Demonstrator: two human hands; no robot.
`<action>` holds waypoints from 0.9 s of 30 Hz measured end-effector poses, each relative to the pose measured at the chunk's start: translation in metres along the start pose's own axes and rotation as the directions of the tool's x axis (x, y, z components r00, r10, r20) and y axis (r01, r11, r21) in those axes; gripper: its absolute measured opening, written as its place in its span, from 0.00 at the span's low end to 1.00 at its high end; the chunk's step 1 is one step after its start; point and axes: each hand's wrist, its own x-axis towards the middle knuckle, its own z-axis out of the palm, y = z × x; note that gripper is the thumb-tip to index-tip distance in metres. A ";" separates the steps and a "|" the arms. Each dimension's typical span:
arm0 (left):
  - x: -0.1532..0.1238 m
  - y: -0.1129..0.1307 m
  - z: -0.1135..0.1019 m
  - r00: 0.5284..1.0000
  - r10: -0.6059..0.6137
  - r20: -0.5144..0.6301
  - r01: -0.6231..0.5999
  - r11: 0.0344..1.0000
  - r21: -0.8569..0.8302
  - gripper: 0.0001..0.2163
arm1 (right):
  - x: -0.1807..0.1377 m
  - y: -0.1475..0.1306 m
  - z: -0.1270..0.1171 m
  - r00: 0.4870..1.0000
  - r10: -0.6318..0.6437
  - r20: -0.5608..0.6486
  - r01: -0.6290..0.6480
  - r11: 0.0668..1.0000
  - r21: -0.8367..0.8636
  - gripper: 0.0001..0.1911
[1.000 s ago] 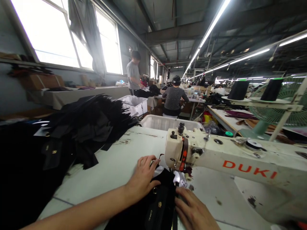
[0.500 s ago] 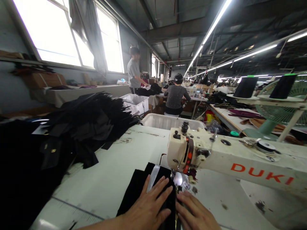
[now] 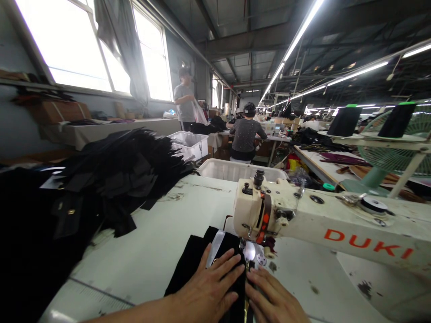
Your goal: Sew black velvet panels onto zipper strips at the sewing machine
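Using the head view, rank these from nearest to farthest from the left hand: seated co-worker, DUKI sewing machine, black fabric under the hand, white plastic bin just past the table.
1. Black fabric: directly under the left hand, touching it.
2. DUKI sewing machine: ahead and to the right.
3. White plastic bin: ahead, past the table's far edge.
4. Seated co-worker: farther ahead, beyond the bin.

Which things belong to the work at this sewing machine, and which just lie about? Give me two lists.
In the work:
black fabric, under the left hand, right hand beside it
sewing machine
heap of black pieces, probably

Apparently just about:
cardboard box below the window
maroon cloth at right
green fan
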 end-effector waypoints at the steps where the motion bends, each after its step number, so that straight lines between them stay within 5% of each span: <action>1: 0.000 0.000 -0.001 1.000 0.008 -0.011 -0.008 1.000 0.000 0.24 | 0.000 0.000 0.000 1.000 -0.002 0.001 0.002 1.000 -0.001 0.10; 12: 0.003 0.003 -0.003 1.000 -0.004 0.011 0.005 1.000 -0.016 0.28 | -0.002 0.004 0.005 0.998 0.066 0.016 -0.063 0.991 -0.116 0.17; 27: 0.010 0.007 -0.021 0.995 -0.051 0.082 0.056 0.997 -0.056 0.27 | 0.005 0.015 0.013 1.000 -0.021 0.014 0.024 0.982 -0.186 0.16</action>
